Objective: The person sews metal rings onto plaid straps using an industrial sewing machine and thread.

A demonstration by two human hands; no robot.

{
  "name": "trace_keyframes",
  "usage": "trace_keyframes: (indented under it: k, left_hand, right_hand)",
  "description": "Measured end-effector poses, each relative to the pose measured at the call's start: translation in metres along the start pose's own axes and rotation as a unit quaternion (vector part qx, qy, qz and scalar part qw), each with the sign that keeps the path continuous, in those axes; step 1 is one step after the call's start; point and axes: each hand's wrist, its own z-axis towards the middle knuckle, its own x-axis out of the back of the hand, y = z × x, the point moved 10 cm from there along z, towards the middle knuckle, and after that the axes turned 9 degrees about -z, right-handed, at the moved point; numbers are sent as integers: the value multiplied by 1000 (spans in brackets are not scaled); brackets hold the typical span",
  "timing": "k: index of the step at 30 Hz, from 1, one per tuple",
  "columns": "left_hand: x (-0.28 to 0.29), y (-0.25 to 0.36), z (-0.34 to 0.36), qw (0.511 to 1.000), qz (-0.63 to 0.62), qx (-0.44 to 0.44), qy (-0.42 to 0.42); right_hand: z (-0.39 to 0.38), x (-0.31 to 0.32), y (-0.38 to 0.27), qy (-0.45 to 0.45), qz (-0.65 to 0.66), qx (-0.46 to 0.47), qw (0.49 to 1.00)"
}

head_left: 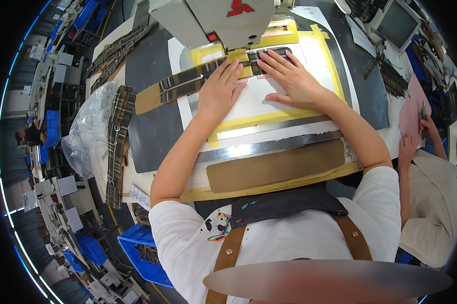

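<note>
My left hand (221, 88) lies on a plaid fabric strip (183, 83) with a zipper along it, fingers extended beside the yellow piece (238, 57) under the white sewing machine head (213, 23). My right hand (294, 81) rests with fingers spread over the strip's right part and the white template board (254, 101) edged in yellow tape. A tan card piece (146, 100) sits at the strip's left end. Where the machine's needle meets the work is too small to make out.
More plaid strips (116, 152) lie at the left by a clear plastic bag (84, 126). A tan board (274, 164) lies near the table edge; a blue crate (137, 253) stands below left. At right are a monitor (393, 28) and a co-worker (428, 202) holding a tool over pink material.
</note>
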Motion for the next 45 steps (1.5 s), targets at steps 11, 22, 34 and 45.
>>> trace_keyframes:
  k: [11, 22, 34, 45]
  left_hand:
    - [0, -1, 0, 1000, -5, 8, -4]
    - [0, -2, 2, 1000, -7, 12, -5]
    - [-4, -10, 5, 1000, -9, 15, -9]
    - [-4, -17, 11, 1000, -11, 18, -3]
  right_hand:
    - [-1, -3, 0, -13, 6, -2, 1000]
    - [-2, 2, 1, 35, 7, 4, 999]
    - [3, -9, 5, 3, 3, 0, 1000]
    - [9, -10, 11, 38, -4, 1, 999]
